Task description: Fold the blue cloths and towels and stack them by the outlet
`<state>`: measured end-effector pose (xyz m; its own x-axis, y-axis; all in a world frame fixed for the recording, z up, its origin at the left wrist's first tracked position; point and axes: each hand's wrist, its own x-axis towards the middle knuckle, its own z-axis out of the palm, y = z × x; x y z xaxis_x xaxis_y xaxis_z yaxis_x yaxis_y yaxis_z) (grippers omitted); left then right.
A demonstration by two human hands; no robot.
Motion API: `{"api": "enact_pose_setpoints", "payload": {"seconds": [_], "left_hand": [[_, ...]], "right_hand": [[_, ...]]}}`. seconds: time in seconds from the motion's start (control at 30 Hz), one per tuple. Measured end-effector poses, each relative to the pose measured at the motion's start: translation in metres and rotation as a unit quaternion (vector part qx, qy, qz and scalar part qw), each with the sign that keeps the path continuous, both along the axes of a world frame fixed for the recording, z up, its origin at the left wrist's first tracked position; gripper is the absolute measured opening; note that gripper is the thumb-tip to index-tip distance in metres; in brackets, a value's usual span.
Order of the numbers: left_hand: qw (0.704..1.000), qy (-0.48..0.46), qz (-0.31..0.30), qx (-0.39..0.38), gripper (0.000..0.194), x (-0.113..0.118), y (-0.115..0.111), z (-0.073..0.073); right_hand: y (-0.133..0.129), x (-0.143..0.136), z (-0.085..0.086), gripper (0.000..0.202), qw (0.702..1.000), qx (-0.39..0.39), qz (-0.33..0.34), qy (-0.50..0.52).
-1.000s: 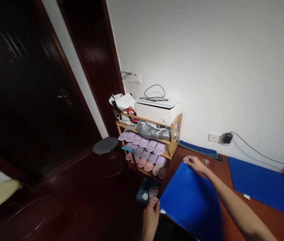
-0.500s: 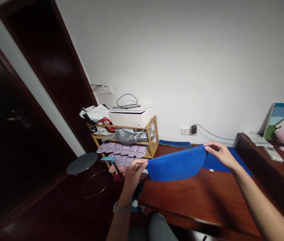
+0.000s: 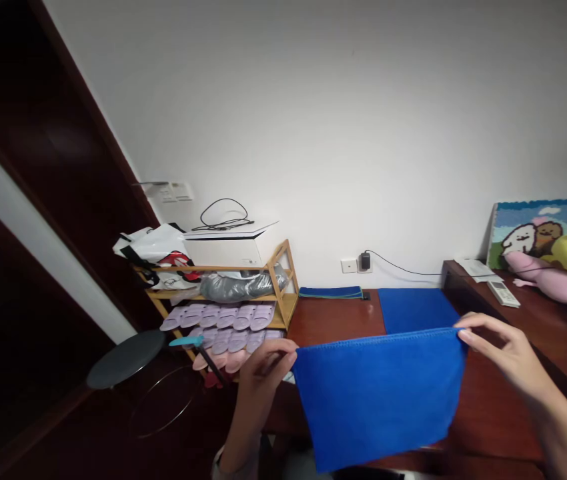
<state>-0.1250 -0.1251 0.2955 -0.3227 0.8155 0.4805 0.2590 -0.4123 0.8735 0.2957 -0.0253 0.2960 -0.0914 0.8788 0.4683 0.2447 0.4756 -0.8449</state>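
Observation:
A blue cloth (image 3: pixel 383 393) with a stitched edge hangs spread between my two hands, above the front of the brown wooden table (image 3: pixel 333 320). My left hand (image 3: pixel 263 373) pinches its upper left corner between thumb and fingers. At the upper right corner, my right hand (image 3: pixel 503 347) is closed on the cloth in the same way. Behind it, a second blue cloth (image 3: pixel 413 307) lies flat on the table, partly covered from view by the held one. Against the wall lies a folded blue cloth (image 3: pixel 331 292) with a green edge.
A wooden rack (image 3: pixel 283 307) holds purple slippers (image 3: pixel 223 317), a white box (image 3: pixel 228 250) and bags. A round stool (image 3: pixel 126 360) stands at the left. On the raised right ledge are a remote control (image 3: pixel 503 293), a pink plush toy (image 3: pixel 543 277) and a picture (image 3: pixel 533 230).
The blue cloth now hangs lower and more fully unfolded toward me, with both hands lower in view. My right hand has moved right. The view has turned to the right.

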Motion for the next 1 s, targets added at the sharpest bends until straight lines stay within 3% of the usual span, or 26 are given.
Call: {"api": "enact_pose_setpoints", "payload": {"seconds": [0.1,0.2,0.3,0.4,0.5,0.57,0.63,0.7,0.77,0.87,0.93,1.0], "left_hand": [[1.0,-0.005,-0.005,-0.003,0.018,-0.004,0.007,-0.003],[0.999,0.006,-0.004,-0.032,0.023,-0.016,0.044,-0.025],[0.997,0.062,0.009,-0.054,0.023,-0.033,0.106,-0.061],[0.985,0.143,0.058,-0.079,0.023,-0.042,0.169,-0.101],[0.976,0.177,0.086,-0.098,0.024,-0.034,0.199,-0.146],[0.971,0.198,0.081,-0.111,0.024,-0.02,0.196,-0.183],[0.959,0.247,0.052,-0.127,0.028,-0.004,0.18,-0.226],[0.921,0.363,0.004,-0.141,0.037,0.009,0.161,-0.268],[0.872,0.462,-0.033,-0.155,0.045,0.017,0.147,-0.301],[0.824,0.537,-0.03,-0.178,0.051,0.019,0.138,-0.324],[0.809,0.555,-0.01,-0.194,0.052,0.019,0.136,-0.327],[0.8,0.563,0.012,-0.21,0.053,0.021,0.129,-0.326]], "right_hand": [[0.004,0.001,-0.008,0.04,1.0,-0.01,-0.007,0.006],[0.037,-0.011,-0.029,0.044,0.999,-0.036,0.008,-0.006],[0.097,-0.037,-0.061,0.045,0.997,-0.051,0.018,-0.049],[0.156,-0.076,-0.095,0.039,0.987,-0.074,-0.032,-0.142],[0.18,-0.116,-0.135,0.041,0.972,-0.1,-0.082,-0.194],[0.169,-0.138,-0.17,0.046,0.966,-0.115,-0.103,-0.209],[0.141,-0.155,-0.215,0.052,0.955,-0.132,-0.118,-0.238],[0.106,-0.168,-0.264,0.06,0.931,-0.147,-0.13,-0.307],[0.073,-0.176,-0.309,0.068,0.895,-0.169,-0.139,-0.39],[0.043,-0.178,-0.35,0.074,0.866,-0.167,-0.134,-0.452],[0.04,-0.173,-0.358,0.074,0.866,-0.151,-0.121,-0.461],[0.051,-0.164,-0.353,0.075,0.869,-0.14,-0.095,-0.465]]}}
